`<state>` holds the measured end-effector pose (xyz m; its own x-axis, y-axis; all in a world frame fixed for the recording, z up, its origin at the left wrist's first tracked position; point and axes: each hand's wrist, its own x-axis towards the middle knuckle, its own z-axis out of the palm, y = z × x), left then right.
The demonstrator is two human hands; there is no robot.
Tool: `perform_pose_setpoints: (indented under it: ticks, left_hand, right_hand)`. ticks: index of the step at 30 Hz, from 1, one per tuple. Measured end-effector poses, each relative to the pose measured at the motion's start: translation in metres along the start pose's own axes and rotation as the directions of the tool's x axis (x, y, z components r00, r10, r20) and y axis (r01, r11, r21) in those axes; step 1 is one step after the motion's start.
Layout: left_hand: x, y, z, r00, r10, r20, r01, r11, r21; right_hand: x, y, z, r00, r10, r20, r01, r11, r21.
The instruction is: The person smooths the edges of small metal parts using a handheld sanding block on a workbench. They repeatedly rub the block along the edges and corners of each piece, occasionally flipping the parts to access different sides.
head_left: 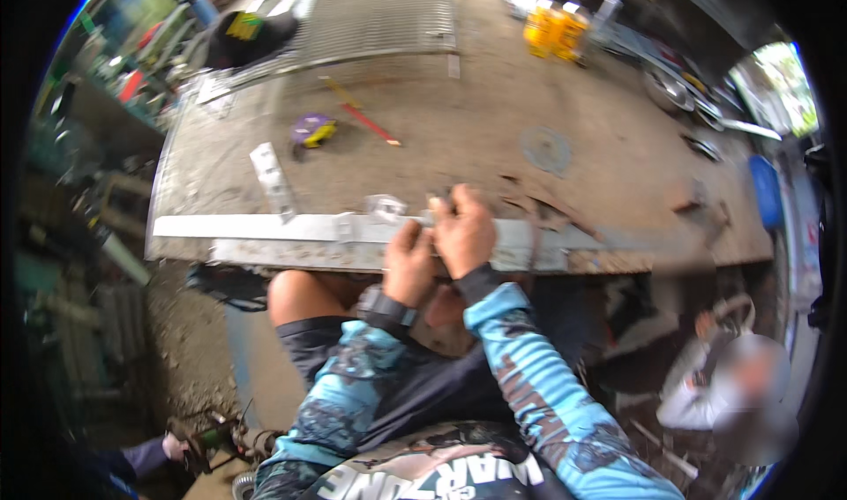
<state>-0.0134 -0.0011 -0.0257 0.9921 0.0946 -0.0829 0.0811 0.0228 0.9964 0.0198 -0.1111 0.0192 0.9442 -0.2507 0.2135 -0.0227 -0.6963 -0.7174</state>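
My left hand [408, 264] is closed at the front edge of the workbench, its fingertips against a long pale metal strip [247, 227]. Close beside it, my right hand [465, 234] pinches a small dark piece above the strip; its kind is too blurred to tell. A second flat metal bar [291, 254] lies along the bench edge, partly under my hands. Just left of my fingers sits a small clear or silvery piece [386, 207]. A short bracket-like piece [343, 227] rests across the strip. Farther left, a white perforated metal plate [272, 181] touches the strip's back edge.
On the workbench [459, 112] lie a purple-and-yellow tape measure [312, 130], a red pencil [375, 126], a clear disc [545, 150] and brown scraps [565, 209]. A ribbed panel [375, 15], dark cap [251, 37] and yellow bottles [556, 31] stand behind. Another person [728, 385] is at lower right.
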Motion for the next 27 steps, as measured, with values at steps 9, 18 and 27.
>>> perform_pose_setpoints:
  ticks: [9,18,27]
  left_hand:
    - [-0.002,0.014,0.001,0.989,-0.139,0.050,0.146,0.975,-0.165]
    - [0.000,0.013,-0.004,0.996,-0.092,0.022,0.094,0.989,-0.112]
    - [-0.004,0.012,-0.005,0.996,-0.076,0.038,0.077,0.997,-0.021]
  right_hand:
    - [-0.012,0.002,-0.013,0.999,-0.002,-0.033,0.006,0.993,0.116]
    - [-0.038,0.000,-0.030,0.995,0.021,0.097,-0.032,0.994,0.106]
    - [-0.052,0.006,-0.030,0.998,0.035,0.054,-0.042,0.991,0.130]
